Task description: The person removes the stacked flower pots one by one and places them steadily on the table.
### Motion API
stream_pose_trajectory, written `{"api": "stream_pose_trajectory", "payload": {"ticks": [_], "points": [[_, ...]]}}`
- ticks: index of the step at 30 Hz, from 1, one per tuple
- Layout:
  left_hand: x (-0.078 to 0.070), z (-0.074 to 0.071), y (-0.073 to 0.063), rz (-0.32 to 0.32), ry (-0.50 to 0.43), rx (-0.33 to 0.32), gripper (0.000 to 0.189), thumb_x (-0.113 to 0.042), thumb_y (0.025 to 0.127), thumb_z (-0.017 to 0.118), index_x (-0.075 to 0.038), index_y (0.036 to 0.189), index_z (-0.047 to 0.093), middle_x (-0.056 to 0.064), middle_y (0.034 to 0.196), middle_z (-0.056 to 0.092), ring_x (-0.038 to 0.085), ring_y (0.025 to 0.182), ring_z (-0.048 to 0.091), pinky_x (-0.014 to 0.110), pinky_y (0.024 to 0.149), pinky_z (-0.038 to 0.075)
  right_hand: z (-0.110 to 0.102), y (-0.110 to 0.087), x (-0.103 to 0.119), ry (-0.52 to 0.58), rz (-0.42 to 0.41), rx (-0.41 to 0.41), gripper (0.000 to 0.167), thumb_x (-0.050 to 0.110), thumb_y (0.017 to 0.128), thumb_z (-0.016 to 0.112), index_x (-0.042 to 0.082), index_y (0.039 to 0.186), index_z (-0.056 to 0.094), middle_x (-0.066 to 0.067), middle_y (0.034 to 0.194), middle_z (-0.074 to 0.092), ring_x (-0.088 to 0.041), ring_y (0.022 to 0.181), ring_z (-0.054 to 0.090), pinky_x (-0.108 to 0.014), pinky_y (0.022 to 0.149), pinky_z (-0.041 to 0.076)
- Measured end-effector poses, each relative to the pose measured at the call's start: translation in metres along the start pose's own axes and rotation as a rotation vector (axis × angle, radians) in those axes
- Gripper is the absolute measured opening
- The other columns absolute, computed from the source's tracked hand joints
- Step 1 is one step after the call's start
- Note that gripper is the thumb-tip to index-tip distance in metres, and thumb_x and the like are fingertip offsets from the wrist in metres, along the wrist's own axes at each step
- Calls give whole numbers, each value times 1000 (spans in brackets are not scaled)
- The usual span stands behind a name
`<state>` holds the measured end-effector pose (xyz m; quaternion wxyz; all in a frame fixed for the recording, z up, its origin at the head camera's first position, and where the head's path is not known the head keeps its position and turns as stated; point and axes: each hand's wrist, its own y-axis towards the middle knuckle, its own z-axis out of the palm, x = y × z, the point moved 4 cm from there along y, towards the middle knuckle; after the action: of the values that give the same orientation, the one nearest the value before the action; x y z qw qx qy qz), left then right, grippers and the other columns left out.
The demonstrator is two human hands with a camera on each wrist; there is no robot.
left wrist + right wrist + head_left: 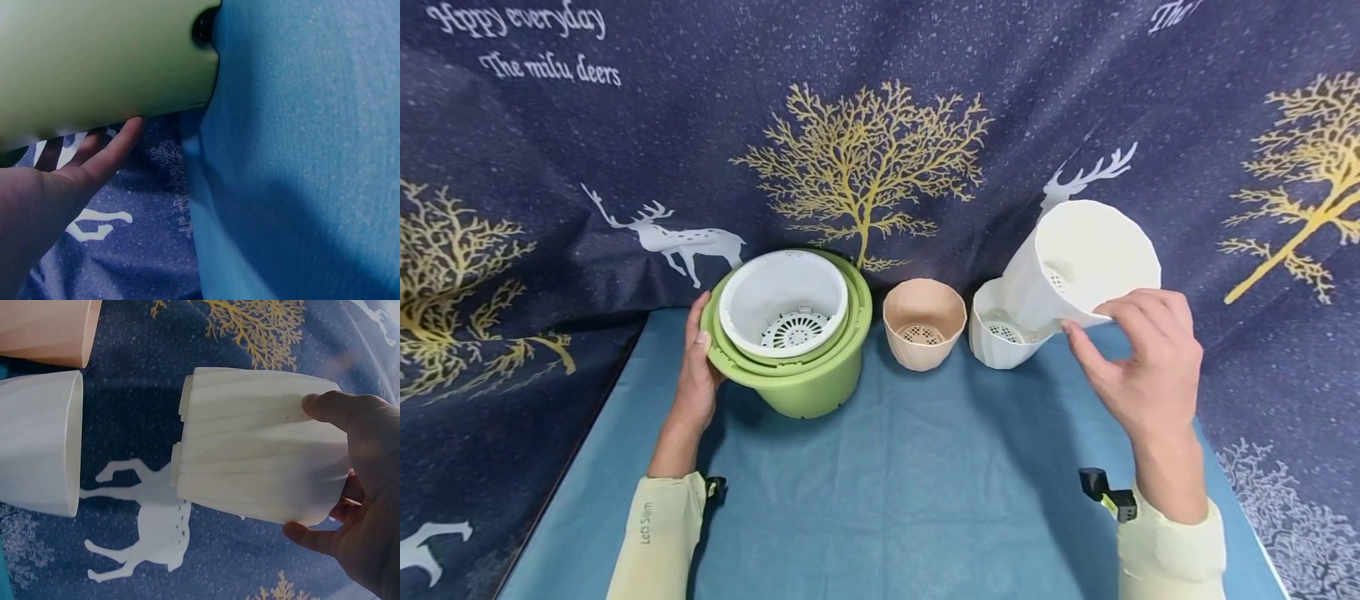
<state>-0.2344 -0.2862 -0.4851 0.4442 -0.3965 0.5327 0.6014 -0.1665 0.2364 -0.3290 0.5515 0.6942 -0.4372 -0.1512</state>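
Observation:
A green flowerpot (808, 387) sits at the left of the blue table, with another green pot inside it and a white pot (782, 292) with a slotted bottom innermost. At its left rim my left hand (696, 375) holds it, fingers along the outer wall, as the left wrist view also shows. My right hand (1146, 358) pinches the rim of a large cream-white flowerpot (1026, 275), thumb on one side, raised and tilted with its mouth towards me. Below it stands a smaller white flowerpot (1000, 354), apart from it in the right wrist view.
A small pinkish-beige flowerpot (922, 354) with a perforated bottom stands between the green pot and the smaller white one. Behind the table hangs a dark blue cloth (685, 142) printed with deer and trees. The blue tablecloth (880, 500) spreads in front of the pots.

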Motion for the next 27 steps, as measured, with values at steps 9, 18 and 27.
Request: {"api": "stream_pose_trajectory", "payload": {"ticks": [9, 18, 27], "points": [[-3, 1, 0, 1, 10, 0, 57, -38, 115, 30, -26, 170, 21, 10, 158, 41, 12, 108, 65, 22, 75, 59, -9, -6, -15, -51, 31, 5, 37, 33, 84, 81, -4, 85, 74, -21, 83, 69, -47, 89, 57, -36, 95, 39], [-4, 2, -1, 1, 29, 7, 56, -37, 116, 28, -27, 170, 20, 10, 159, 40, 12, 110, 65, 22, 77, 59, -17, -13, -24, -96, 58, 13, 38, 32, 85, 81, -6, 86, 74, -23, 83, 68, -48, 90, 57, -34, 95, 38], [-4, 2, -2, 3, 31, 6, 56, -38, 116, 28, -27, 170, 20, 11, 160, 40, 13, 110, 64, 23, 77, 59, -23, -19, -34, -126, 83, 22, 37, 30, 84, 82, -6, 88, 74, -23, 82, 68, -47, 90, 57, -34, 95, 37]]}}
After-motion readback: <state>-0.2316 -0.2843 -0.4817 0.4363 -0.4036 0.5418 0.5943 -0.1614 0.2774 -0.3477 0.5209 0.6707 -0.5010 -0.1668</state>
